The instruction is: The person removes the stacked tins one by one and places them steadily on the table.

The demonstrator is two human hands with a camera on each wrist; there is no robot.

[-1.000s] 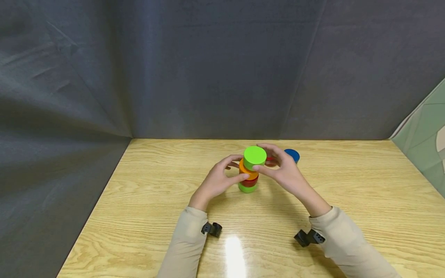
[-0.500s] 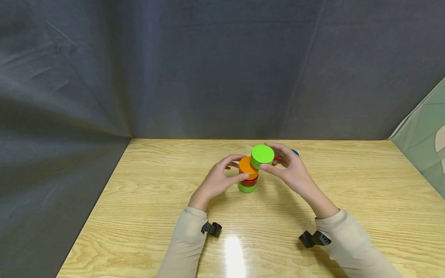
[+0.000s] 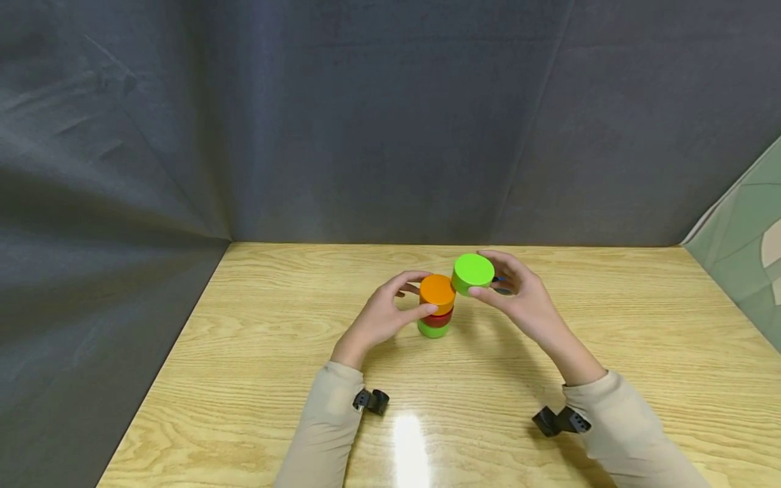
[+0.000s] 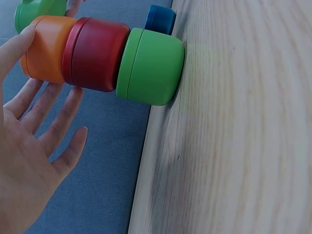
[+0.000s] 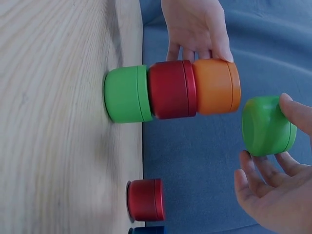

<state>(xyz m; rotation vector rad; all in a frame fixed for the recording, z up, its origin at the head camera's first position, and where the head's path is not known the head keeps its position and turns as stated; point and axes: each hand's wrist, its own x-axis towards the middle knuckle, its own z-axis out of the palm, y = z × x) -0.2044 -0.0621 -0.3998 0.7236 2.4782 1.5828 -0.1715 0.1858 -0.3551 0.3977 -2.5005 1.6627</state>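
Note:
Three small rounded canisters with lids stand stacked on the table: a green canister (image 5: 124, 94) at the bottom, a dark red canister (image 5: 169, 89) in the middle, an orange canister (image 3: 436, 291) on top. My left hand (image 3: 384, 312) holds the orange one between its thumb and fingertips, steadying the upright stack. Just right of the stack top, a second green canister (image 3: 473, 272) is in the air, gripped by my right hand (image 3: 518, 291) with thumb in front and fingers behind. A gap shows between it and the orange lid in the right wrist view.
On the wooden table (image 3: 256, 325) beyond my right hand stand another red canister (image 5: 145, 200) and a blue canister (image 5: 146, 230); in the head view my hand mostly hides them. Dark cloth (image 3: 390, 135) rises behind the table's back edge and along its left side.
My right hand has moved right with the green canister, from above the orange canister to beside it, uncovering the orange lid. The left hand and the stack have stayed nearly still.

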